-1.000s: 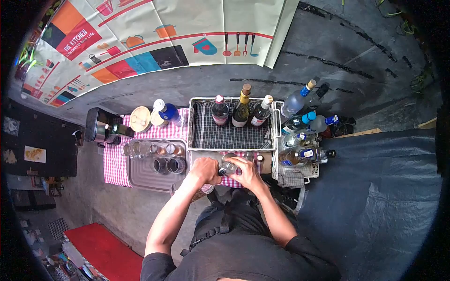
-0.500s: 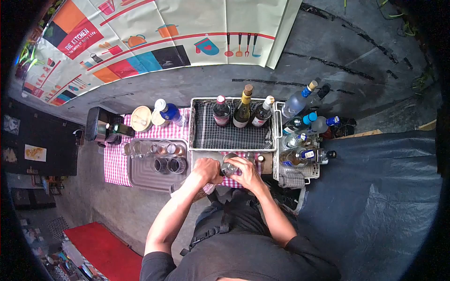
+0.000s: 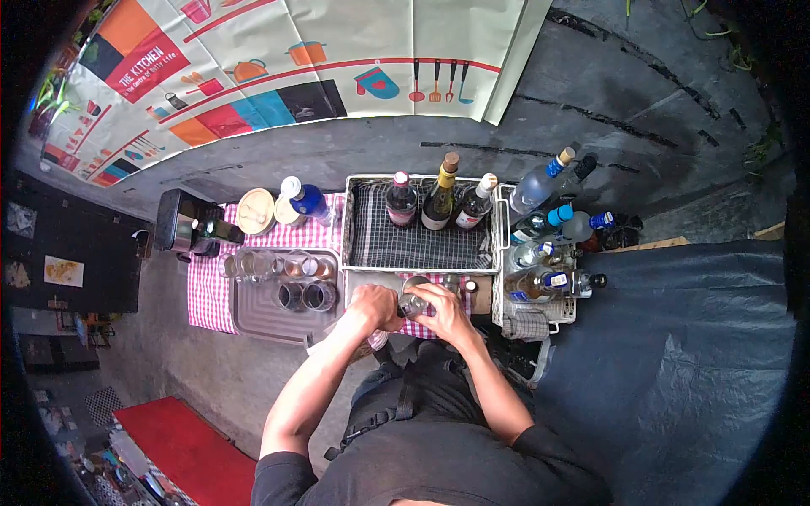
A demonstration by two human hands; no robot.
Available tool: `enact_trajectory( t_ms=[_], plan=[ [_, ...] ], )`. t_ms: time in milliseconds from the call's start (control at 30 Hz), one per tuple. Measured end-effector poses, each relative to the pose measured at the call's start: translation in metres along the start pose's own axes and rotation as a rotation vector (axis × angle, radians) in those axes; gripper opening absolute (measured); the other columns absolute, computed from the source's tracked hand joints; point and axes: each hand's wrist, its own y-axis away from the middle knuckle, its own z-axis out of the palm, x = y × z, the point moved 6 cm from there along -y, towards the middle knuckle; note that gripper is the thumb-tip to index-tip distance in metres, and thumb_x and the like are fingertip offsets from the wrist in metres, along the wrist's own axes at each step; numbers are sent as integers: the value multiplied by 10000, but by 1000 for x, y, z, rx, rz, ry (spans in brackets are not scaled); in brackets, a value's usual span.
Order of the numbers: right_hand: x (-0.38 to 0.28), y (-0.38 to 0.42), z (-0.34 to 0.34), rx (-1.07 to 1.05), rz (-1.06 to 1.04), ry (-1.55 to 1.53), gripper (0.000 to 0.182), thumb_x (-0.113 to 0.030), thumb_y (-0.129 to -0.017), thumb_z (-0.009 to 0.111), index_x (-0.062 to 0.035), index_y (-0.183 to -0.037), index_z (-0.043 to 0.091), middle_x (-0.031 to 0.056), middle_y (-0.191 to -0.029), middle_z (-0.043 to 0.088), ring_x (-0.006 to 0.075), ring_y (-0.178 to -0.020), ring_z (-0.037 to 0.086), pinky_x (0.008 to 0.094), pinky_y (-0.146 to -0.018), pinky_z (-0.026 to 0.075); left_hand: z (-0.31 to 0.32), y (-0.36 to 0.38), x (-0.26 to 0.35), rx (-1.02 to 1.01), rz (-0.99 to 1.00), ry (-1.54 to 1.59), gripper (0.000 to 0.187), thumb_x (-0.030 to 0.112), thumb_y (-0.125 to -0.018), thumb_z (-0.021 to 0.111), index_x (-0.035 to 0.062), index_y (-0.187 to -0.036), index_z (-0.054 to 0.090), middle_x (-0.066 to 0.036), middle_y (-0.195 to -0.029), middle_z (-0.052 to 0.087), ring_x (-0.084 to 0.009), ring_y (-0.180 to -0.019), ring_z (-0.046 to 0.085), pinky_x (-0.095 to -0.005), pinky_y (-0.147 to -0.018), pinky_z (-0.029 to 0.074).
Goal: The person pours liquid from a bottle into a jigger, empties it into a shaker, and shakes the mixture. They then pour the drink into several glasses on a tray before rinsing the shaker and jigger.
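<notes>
My right hand [image 3: 445, 312] is wrapped round a clear glass vessel [image 3: 411, 304], thumb and fingers bent about its far side. Whether this is a drinking glass or a small bottle is hard to tell. Close against its left side is my left hand [image 3: 375, 308], closed in a fist; whatever lies inside its fingers is hidden. Both hands are over a pink checked cloth [image 3: 416, 327] in front of the white wire basket [image 3: 422, 271]. A small bottle with a pale cap [image 3: 471, 287] stands right of my right hand.
Three corked or capped bottles [image 3: 436, 207] stand in the cloth-lined basket. To the right, a wire rack [image 3: 553, 319] holds several bottles. A brown tray [image 3: 253, 316] with several glasses [image 3: 319, 295] lies left, near a blue bottle [image 3: 310, 205] and a black machine [image 3: 179, 221].
The view has shifted very slightly. Both hands keep nearly the same place and hold at the clear glass vessel.
</notes>
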Motion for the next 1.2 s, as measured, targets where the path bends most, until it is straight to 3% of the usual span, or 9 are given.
enact_trajectory(
  t_ms=[500, 667, 833, 1033, 1200],
  plan=[
    [5, 1, -1, 23, 29, -59, 578, 22, -674, 797, -35, -1236, 672, 164, -1209, 686, 342, -1118, 669, 384, -991, 540, 9, -7, -3, 32, -19, -20, 393, 404, -724, 793, 54, -903, 788, -196, -918, 763, -313, -919, 762, -413, -802, 601],
    [14, 7, 0, 58, 116, -220, 558, -42, -713, 835, -31, -1244, 663, 151, -1223, 695, 302, -1122, 680, 377, -976, 545, -6, 9, -3, 266, 109, 52, 366, 374, -680, 778, 16, -744, 729, -252, -782, 712, -408, -790, 728, -477, -751, 590],
    [19, 14, -4, 61, 253, -452, 573, -108, -747, 856, -43, -1279, 656, 140, -1237, 696, 266, -1132, 677, 377, -955, 545, -5, 22, -9, 390, 104, 208, 387, 387, -685, 791, 8, -698, 715, -245, -711, 689, -410, -737, 714, -478, -733, 584],
    [38, 9, -12, 100, 226, 162, 633, -192, -738, 875, -95, -1326, 661, 149, -1198, 639, 341, -1126, 613, 420, -996, 494, 20, 27, -24, 450, 45, 328, 389, 371, -688, 784, -11, -696, 711, -265, -703, 675, -421, -741, 705, -481, -733, 574],
    [43, -1, -3, -33, 240, 331, 673, -174, -731, 868, -95, -1359, 640, 141, -1138, 615, 330, -1151, 589, 426, -1006, 479, 26, 32, -26, 442, 7, 366, 389, 363, -684, 790, -18, -699, 710, -271, -706, 672, -422, -748, 705, -479, -735, 574]
  ],
)
